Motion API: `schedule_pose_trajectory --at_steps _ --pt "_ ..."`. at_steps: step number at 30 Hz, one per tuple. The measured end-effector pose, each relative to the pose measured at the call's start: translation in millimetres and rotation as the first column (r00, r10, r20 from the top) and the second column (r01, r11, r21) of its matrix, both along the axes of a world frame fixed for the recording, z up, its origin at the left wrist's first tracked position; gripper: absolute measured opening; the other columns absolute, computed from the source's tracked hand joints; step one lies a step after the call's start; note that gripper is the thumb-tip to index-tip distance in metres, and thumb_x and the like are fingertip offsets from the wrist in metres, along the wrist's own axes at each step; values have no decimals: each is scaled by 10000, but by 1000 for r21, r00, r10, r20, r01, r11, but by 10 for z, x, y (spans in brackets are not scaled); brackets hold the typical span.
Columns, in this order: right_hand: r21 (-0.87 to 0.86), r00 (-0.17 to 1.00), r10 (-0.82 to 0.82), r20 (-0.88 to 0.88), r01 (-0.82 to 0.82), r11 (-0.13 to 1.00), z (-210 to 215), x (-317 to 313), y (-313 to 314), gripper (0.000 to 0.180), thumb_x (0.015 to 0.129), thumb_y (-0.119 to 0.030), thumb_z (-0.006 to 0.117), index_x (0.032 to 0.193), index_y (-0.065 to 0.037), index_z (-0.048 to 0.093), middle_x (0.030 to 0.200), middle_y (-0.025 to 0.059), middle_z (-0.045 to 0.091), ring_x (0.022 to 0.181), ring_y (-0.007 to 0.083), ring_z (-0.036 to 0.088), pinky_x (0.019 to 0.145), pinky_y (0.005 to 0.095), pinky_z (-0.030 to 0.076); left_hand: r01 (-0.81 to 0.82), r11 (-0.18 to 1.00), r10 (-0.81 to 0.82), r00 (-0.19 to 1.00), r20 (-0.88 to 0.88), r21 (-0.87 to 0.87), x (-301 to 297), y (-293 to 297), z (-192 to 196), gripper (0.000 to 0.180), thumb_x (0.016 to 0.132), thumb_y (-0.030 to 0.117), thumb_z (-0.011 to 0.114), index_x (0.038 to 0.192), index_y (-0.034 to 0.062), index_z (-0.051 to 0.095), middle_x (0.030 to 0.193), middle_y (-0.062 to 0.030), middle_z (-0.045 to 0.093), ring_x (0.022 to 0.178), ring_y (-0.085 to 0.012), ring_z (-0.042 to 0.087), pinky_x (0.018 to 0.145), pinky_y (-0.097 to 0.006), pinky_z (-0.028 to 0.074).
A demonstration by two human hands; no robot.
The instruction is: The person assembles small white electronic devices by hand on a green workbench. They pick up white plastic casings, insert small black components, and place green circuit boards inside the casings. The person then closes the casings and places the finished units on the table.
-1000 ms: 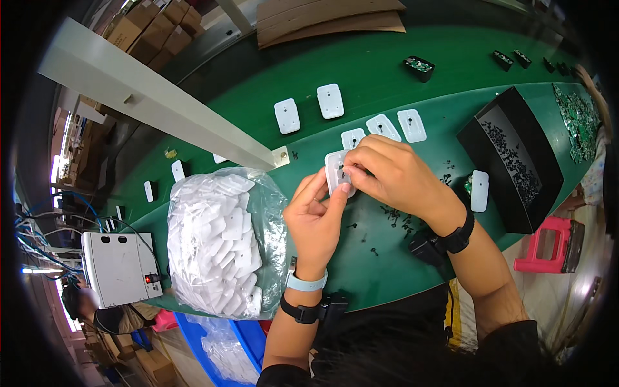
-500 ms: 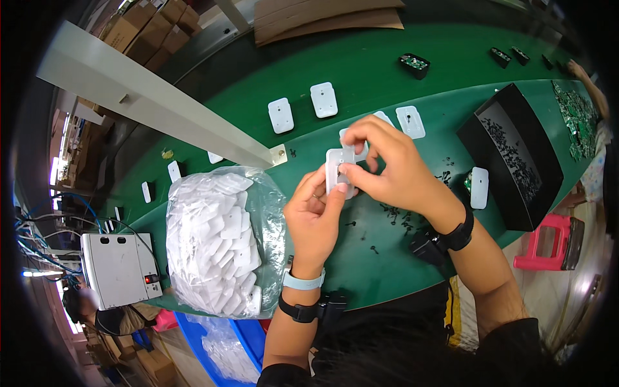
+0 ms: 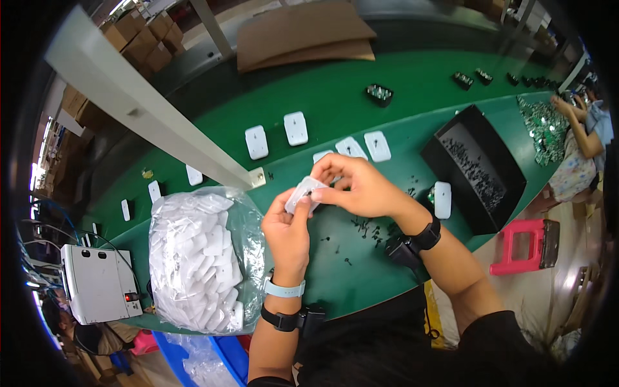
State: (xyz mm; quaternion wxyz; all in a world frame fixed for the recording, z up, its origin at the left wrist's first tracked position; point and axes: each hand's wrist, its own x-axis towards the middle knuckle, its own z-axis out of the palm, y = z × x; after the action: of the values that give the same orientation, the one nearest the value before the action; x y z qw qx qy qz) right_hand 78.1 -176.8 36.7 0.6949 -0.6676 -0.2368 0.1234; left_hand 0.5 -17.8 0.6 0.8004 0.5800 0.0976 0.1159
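Head view: the scene sits lower and further left than half a second ago, so the camera appears to have turned.
Held cover: the translucent white, rounded-rectangular plastic cover point(image 3: 303, 188) now leans toward one o'clock, nearer upright before; it remains between both hands above the smooth green counter point(image 3: 348, 287), so handling seems unfinished.
Left hand point(image 3: 284, 226): thumb and fingers closed on the cover's lower part.
Right hand point(image 3: 364, 187): fingers half curled at the upper edge, thumb tip beside a small black piece point(image 3: 309, 193); whether they grip it, I cannot tell.
Loose covers: three similar white covers point(image 3: 378, 146) lie between one and two o'clock from the held one.
Black bits: scattered small black pieces point(image 3: 364, 229) at four o'clock; more fill an open black rectangular box point(image 3: 500, 155) at three.
Bag: clear plastic point(image 3: 253, 238), full of white covers, at eight o'clock.
Room: brown cardboard sheets point(image 3: 303, 32) at twelve, a pink plastic stool point(image 3: 516, 248) between three and four.
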Motion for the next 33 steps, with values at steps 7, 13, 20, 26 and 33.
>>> schedule_pose_trajectory --at_steps 7,13,20,26,33 --pt "-671 693 -170 701 721 174 87 1405 -426 539 791 -249 801 1214 -17 561 1235 199 593 1147 408 583 967 508 493 -53 996 58 996 69 -69 75 57 5 233 954 75 674 1148 -55 664 1018 -86 716 811 -123 637 717 -264 508" --pt "-719 729 -239 641 680 146 -169 1713 -766 335 860 -153 671 1143 10 596 1152 221 690 993 424 676 876 451 552 39 955 -28 999 43 -294 121 66 -25 290 984 83 638 1233 -65 628 1101 -132 714 900 -210 709 700 -295 552" --pt "-3 997 -77 23 77 997 455 373 -96 251 906 -34 631 1154 2 643 982 54 664 875 127 644 793 290 541 99 894 -132 990 -45 -437 69 221 21 311 1005 114 614 1300 17 596 1147 -105 695 934 -228 709 705 -300 554" --pt "149 993 47 -112 -30 988 129 36 -223 409 881 29 688 1258 -32 540 1078 46 627 1015 135 622 902 300 541 218 713 -209 973 95 -666 149 224 -109 387 1085 252 483 1334 -38 546 1277 -156 642 1127 -298 656 955 -419 551" --pt "77 991 2 -130 8 997 -124 -12 -121 343 860 -32 760 1168 2 612 1032 77 691 921 108 663 833 262 545 139 858 -147 989 23 -494 101 61 82 439 1103 244 425 1402 -71 489 1378 -181 581 1270 -294 581 1126 -440 446"
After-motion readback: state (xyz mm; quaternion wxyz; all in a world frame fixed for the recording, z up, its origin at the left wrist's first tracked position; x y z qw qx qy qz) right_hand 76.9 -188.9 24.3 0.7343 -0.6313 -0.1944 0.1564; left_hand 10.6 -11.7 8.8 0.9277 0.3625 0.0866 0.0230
